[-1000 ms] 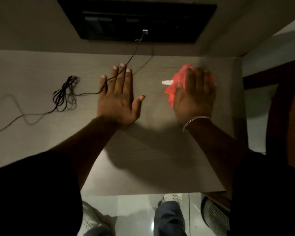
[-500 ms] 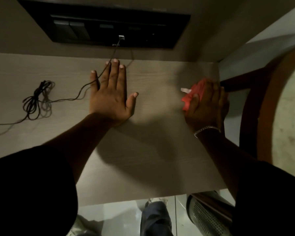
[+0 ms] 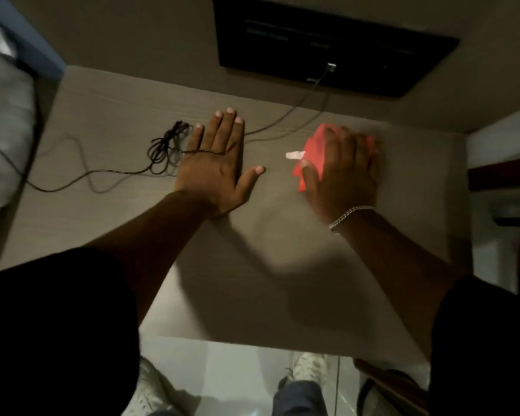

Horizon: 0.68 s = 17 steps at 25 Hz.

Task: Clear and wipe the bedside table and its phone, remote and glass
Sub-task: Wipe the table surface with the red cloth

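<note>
The bedside table (image 3: pixel 252 280) looks cleared: no phone, remote or glass in view, so wiping them seems left. The right hand (image 3: pixel 342 172) presses a red cloth (image 3: pixel 312 154) flat near the back; the left hand (image 3: pixel 219 166) lies spread, empty, over a black cable (image 3: pixel 162 148). Dim room, pale woodgrain.

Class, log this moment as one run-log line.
left hand flat on table | right hand pressing red cloth | cable beside left hand
</note>
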Motion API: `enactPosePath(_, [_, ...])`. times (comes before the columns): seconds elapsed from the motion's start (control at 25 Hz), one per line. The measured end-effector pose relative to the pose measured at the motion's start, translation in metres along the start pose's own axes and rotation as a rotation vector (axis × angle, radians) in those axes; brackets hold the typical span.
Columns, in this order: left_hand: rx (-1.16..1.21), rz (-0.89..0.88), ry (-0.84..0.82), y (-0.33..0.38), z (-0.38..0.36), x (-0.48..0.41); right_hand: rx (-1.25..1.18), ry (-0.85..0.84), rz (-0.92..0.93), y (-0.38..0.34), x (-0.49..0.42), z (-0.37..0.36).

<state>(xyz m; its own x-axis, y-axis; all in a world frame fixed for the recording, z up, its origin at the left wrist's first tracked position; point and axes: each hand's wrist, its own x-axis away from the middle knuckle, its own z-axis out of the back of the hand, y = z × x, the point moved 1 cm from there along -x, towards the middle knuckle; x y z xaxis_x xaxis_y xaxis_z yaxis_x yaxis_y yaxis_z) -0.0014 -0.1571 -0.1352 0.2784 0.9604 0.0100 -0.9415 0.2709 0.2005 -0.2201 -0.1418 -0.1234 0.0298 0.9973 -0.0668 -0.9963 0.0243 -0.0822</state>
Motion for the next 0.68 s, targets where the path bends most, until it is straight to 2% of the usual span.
enactPosePath(0.08, [0.027,0.065,0.028,-0.036,0.003,0.008,-0.015,0.021,0.166,-0.040,-0.010,-0.005])
enactPosePath(0.2, [-0.024,0.134,0.087,-0.086,0.013,0.016,-0.012,0.051,0.254,-0.091,-0.024,-0.012])
enactPosePath(0.32, [-0.043,0.189,0.013,-0.136,0.030,0.016,-0.023,0.026,0.339,-0.144,-0.037,-0.017])
enactPosePath(0.52, [-0.062,0.262,0.045,-0.192,0.044,0.014,-0.048,0.040,0.396,-0.233,-0.059,-0.027])
enactPosePath(0.68, [-0.018,0.262,0.011,-0.200,0.044,0.005,-0.069,0.084,0.411,-0.261,-0.070,-0.033])
